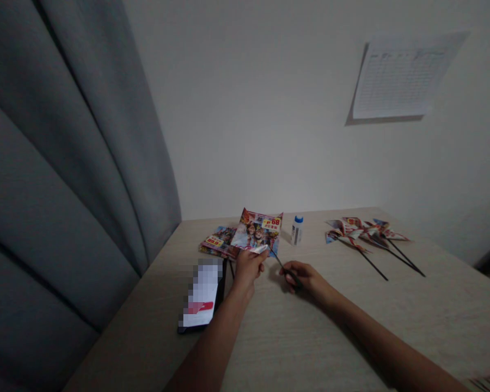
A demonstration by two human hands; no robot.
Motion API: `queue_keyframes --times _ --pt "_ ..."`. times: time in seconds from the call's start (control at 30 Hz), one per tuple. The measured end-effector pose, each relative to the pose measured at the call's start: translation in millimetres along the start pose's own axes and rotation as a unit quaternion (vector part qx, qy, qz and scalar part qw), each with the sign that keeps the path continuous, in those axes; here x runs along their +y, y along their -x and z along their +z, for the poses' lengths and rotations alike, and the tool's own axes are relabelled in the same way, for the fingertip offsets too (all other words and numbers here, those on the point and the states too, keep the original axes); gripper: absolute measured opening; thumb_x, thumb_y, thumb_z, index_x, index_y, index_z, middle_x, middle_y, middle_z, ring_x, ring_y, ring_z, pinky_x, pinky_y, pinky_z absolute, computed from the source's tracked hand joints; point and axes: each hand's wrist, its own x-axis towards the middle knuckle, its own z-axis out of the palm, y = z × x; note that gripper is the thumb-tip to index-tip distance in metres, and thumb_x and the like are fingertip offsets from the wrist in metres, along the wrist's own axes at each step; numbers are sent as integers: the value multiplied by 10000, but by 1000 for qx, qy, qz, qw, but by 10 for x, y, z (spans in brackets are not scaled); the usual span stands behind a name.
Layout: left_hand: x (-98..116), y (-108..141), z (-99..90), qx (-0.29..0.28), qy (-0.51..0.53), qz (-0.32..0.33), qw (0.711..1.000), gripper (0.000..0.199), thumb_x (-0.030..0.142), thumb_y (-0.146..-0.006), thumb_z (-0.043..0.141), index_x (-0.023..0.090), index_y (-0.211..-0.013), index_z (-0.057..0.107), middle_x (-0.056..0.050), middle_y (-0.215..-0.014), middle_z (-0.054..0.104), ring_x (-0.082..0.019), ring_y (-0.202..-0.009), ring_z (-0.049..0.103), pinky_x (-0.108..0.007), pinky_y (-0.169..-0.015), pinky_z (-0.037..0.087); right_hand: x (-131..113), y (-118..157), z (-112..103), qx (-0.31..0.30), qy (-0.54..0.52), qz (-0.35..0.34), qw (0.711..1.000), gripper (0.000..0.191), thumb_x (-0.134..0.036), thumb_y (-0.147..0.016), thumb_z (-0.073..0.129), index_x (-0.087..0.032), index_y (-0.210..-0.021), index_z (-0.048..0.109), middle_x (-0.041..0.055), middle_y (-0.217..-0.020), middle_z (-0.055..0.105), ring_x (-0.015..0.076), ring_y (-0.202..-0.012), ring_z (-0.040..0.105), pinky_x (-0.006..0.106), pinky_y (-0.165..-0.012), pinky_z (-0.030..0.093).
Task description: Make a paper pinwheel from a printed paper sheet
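Observation:
My left hand [250, 267] pinches the near edge of a colourful printed paper sheet [255, 231], which tilts up above the table with its edges curling. In my right hand [304, 276] is a pair of scissors [293, 277] with dark handles. Their thin blades point up and left, and the tips meet or nearly meet the sheet's lower right edge by my left fingers. Whether the blades are apart cannot be made out. Left of the sheet lies a stack of similar printed sheets [216, 243], partly covered by it.
A small white bottle with a blue cap [296, 231] stands behind my right hand. Several paper pinwheels [361, 231] on black sticks lie at the right on the wooden table [310, 337]. A phone [202, 294] lies beside my left forearm. A grey curtain [85, 163] hangs at the left.

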Motion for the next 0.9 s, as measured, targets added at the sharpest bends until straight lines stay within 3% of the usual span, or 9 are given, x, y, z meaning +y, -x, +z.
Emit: queue_keyframes --times 0.17,0.47,0.67,0.9 --pt "-6 -3 8 14 -2 -2 1000 459 466 -487 878 158 -663 586 64 -518 519 -35 -372 424 -156 -350 170 -87 27 40 -5 23 1 1000 429 -502 -693 801 -161 -893 637 -26 -665 569 97 -519 492 240 -508 346" --pt "-16 -11 0 12 -1 4 1000 419 428 -517 875 155 -709 622 55 -548 559 -31 -372 422 -162 -354 166 -125 39 72 3 15 1 1000 430 -491 -678 817 -157 -881 639 -21 -672 570 92 -515 485 238 -498 336" --pt "-15 -18 -5 5 -2 4 1000 431 431 -510 877 153 -719 622 58 -543 561 -30 -364 415 -159 -350 168 -57 18 38 6 -9 7 1000 434 -470 -656 840 -155 -883 648 9 -807 616 73 -521 487 232 -495 341" --pt "-16 -22 -12 6 -1 -2 1000 435 417 -513 878 162 -759 627 68 -542 557 -33 -366 427 -154 -357 185 23 -1 13 3 -20 6 1000 435 -483 -669 837 -158 -893 653 -13 -717 589 78 -513 471 235 -505 341"
